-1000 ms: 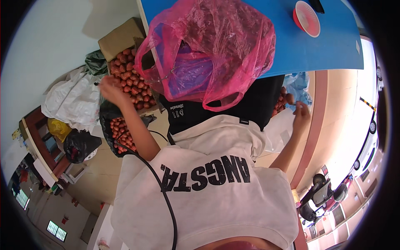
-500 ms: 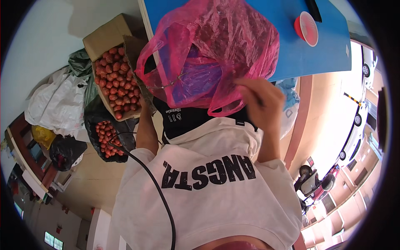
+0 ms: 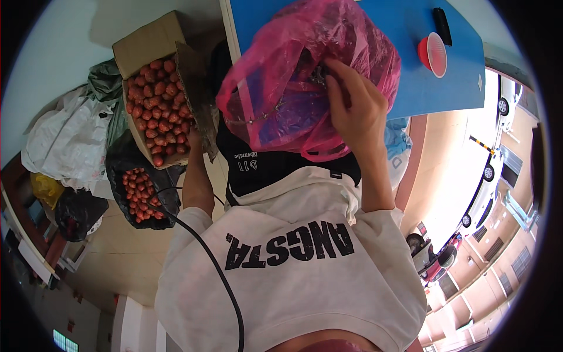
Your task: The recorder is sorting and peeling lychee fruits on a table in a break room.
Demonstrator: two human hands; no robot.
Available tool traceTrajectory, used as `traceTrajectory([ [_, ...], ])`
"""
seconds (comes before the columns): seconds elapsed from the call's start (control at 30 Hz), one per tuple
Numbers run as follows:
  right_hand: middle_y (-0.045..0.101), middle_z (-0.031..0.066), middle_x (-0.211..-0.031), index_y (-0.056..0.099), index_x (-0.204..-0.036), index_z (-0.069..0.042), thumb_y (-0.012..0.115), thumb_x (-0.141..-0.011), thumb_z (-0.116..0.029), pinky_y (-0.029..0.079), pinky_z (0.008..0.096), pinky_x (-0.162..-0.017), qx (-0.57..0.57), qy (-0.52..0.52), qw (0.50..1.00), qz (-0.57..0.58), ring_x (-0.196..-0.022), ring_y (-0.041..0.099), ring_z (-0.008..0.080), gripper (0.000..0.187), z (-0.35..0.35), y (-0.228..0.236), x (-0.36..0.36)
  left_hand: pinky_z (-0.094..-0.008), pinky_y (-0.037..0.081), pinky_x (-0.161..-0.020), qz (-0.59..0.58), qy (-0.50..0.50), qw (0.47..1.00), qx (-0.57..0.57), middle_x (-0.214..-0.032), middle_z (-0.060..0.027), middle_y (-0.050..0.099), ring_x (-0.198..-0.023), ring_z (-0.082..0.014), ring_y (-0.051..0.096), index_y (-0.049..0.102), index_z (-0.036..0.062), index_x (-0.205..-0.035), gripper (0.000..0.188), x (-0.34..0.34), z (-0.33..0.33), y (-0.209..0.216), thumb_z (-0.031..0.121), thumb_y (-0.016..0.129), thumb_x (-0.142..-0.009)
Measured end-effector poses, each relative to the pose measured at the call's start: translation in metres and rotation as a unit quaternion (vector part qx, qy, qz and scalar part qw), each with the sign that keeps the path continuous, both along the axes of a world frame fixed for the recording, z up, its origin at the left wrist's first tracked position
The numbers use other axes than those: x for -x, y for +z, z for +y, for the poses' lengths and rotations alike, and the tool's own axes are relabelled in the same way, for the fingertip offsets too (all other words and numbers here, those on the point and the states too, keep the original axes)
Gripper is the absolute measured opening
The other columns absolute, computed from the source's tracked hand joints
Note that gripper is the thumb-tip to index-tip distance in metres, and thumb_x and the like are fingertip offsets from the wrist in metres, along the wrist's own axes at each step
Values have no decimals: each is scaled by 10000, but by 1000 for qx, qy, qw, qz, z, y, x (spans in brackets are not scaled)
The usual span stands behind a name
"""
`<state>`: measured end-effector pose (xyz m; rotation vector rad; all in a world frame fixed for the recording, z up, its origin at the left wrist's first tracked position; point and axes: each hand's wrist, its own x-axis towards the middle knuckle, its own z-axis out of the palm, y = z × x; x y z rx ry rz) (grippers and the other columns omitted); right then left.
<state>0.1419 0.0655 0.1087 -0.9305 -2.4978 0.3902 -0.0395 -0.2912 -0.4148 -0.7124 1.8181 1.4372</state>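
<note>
My right hand (image 3: pixel 359 105) reaches into a pink see-through plastic bag (image 3: pixel 358 35) at the blue table's near edge. Its thumb and fingers are bent together at a small dark, greyish thing (image 3: pixel 318 75) that I cannot make out. A thin knotted strand (image 3: pixel 261 117) shows at the bag's near left side. My left hand (image 3: pixel 194 136) is at the right side of an open cardboard box (image 3: pixel 146 38) full of red, rough-looking balls (image 3: pixel 157 105). The box's side flap (image 3: pixel 199 111) and the balls hide its fingers.
A black bag (image 3: pixel 120 161) of smaller red balls (image 3: pixel 139 193) sits below the box. White sacks (image 3: pixel 70 135) lie further left. On the blue table (image 3: pixel 410 88) are a red-and-white cup (image 3: pixel 434 54) and a black object (image 3: pixel 443 26). A black cable (image 3: pixel 214 264) crosses my shirt.
My right hand has moved from the bag's right edge up and left into its opening. My left hand remains at the box. The whole view has shifted slightly.
</note>
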Motion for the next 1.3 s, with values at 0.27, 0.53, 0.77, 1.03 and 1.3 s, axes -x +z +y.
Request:
traceTrajectory([
  [0.27, 616, 35, -715, 666, -922, -69, 723, -785, -90, 440, 296, -499, -45, -34, 998, -23, -522, 544, 215, 150, -10, -9, 40, -370, 452, -851, 78, -46, 996, -13, -1146, -132, 598, -956, -289, 579, 539, 96, -1198, 439, -4, 61, 85, 406, 599, -892],
  [0.53, 626, 39, -748, 659, -897, -48, 739, -748, -55, 439, 269, -518, 79, -14, 995, 66, -534, 531, 176, 169, -2, 0, 26, -311, 468, -777, 171, -76, 982, -13, -1001, -103, 648, -840, -214, 606, 581, 69, -1081, 330, 18, 70, 191, 330, 647, -890],
  [0.77, 650, 31, -786, 657, -910, -34, 724, -752, 8, 437, 226, -561, 338, -34, 927, 160, -601, 527, 108, 176, 3, 16, -11, -282, 471, -750, 292, -49, 947, -124, -949, -81, 640, -798, -173, 592, 586, 36, -1040, 255, 27, 133, 375, 232, 635, -884],
  [1.03, 671, 33, -789, 651, -985, -32, 697, -787, 18, 443, 202, -587, 461, -53, 839, 284, -638, 549, 96, 209, 13, 36, -48, -273, 450, -693, 532, -333, 765, -143, -890, -67, 668, -691, -156, 552, 640, 43, -970, 170, -35, 191, 526, 84, 635, -805],
  [1.3, 711, 94, -856, 593, -1038, -23, 659, -820, 32, 456, 190, -577, 488, -20, 818, 305, -618, 610, 117, 234, 41, 37, -116, -252, 471, -672, 521, -495, 664, -208, -854, -90, 669, -688, -172, 605, 660, -1, -1002, 211, -84, 220, 531, 109, 594, -834],
])
